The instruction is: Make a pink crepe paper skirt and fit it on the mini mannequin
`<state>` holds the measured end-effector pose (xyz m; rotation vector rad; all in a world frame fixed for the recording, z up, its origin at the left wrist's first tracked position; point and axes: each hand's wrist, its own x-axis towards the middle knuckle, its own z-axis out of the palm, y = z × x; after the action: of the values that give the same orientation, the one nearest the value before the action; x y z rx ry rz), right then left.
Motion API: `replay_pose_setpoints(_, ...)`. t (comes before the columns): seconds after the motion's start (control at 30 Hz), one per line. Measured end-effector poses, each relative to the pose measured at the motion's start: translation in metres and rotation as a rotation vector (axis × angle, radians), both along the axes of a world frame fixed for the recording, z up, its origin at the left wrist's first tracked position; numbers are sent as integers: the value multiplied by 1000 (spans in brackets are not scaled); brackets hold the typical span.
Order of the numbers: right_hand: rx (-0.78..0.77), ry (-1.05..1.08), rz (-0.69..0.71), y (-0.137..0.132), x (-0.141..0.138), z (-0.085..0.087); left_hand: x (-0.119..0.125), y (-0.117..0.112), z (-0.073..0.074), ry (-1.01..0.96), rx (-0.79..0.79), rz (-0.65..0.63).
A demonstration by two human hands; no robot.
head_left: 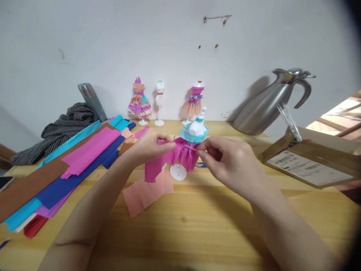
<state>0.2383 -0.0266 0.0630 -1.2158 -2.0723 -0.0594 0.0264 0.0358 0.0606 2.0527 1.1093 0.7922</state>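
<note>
A small white doll mannequin (pixel 196 128) with a light-blue paper bodice (pixel 193 139) leans over on its round white base (pixel 178 172). Gathered magenta crepe paper (pixel 153 167) wraps around it below the bodice, and its loose end hangs to the left. My left hand (pixel 153 146) pinches the upper edge of this crepe paper between thumb and fingers. Opposite it, my right hand (pixel 225 155) is closed in a pinch on a thin pale strip (pixel 191 148) that runs along the paper's top edge. Under the hands, a peach crepe paper piece (pixel 149 192) lies on the table.
Folded crepe papers (pixel 84 154) in several colours and a striped cloth (pixel 72 122) lie at the left. Along the wall stand a ruffled-dress mannequin (pixel 139 99), a bare mannequin (pixel 159 99) and a magenta-topped mannequin (pixel 196 98). A steel jug (pixel 262 103) and cardboard box (pixel 316 158) occupy the right.
</note>
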Motion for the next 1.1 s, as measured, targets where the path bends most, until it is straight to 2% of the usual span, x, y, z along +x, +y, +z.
replay_pose_setpoints(0.1, -18, -3, 1, -1, -1, 0, -2, -5, 8, 4, -59, -52)
replay_pose_setpoints(0.2, -39, 0, -5, -2, -3, 1, -3, -7, 10, 27, -10, -45)
replay_pose_setpoints(0.37, -54, 49, 13, -4, -5, 0, -2, -13, 5, 87, 229, 167)
replay_pose_setpoints(0.47, -83, 94, 14, -3, -8, -1, -2, -18, 5, 127, 366, 234)
replay_pose_setpoints(0.6, -145, 167, 47, -4, -10, -2, -1, -29, 12, 205, 456, 330)
replay_pose_setpoints(0.7, -187, 219, 62, -5, -13, -3, 0, -40, 17, 151, 489, 364)
replay_pose_setpoints(0.77, -221, 258, 67, -5, -15, -3, 2, -48, 17, 94, 365, 235)
replay_pose_setpoints(0.83, -257, 295, 66, -4, -16, -4, 6, -53, 14, 39, 83, 41)
replay_pose_setpoints(0.9, -279, 321, 63, -3, -18, -5, 12, -57, 6, -53, -227, -63)
replay_pose_setpoints(1.0, -322, 341, 64, -2, -18, -7, 24, -62, -9, -313, -520, -28)
replay_pose_setpoints(1.1, -372, 373, 67, -2, -19, -6, 33, -68, -18, -582, -666, -22)
